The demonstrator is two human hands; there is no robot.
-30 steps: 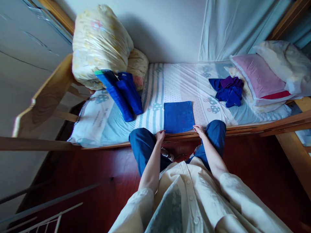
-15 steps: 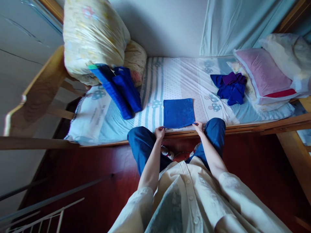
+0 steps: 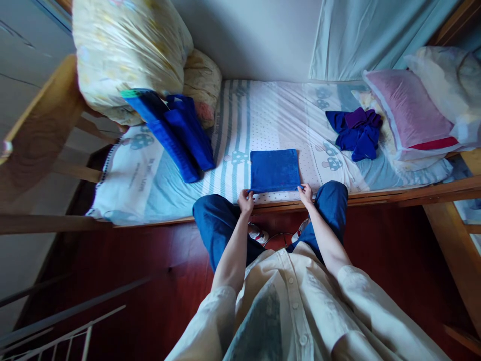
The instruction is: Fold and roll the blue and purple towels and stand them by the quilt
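Observation:
A square blue cloth [image 3: 275, 170] lies flat near the front edge of the bed [image 3: 176, 203]. My left hand [image 3: 246, 201] pinches its near left corner between thumb and fingers. At the near right corner, my right hand [image 3: 305, 194] has the same kind of pinch. The cloth's near edge runs straight between both hands and looks slightly raised. On the bed to the right lies a crumpled heap of dark blue cloths [image 3: 361, 143] with a purple cloth [image 3: 357, 119] on top. Folded blue fabric [image 3: 176, 138] rests to the left.
A large pale yellow quilt [image 3: 131, 55] is piled at the left end, by the wooden bed end [image 3: 41, 115]. A pink pillow [image 3: 408, 108] sits at the right end. Behind hangs a light curtain [image 3: 361, 40]. A metal rack [image 3: 75, 331] stands on the red floor at lower left.
The near edge of the blue cloth has shifted slightly away from me and up, both hands still on its corners. The view has tilted a little.

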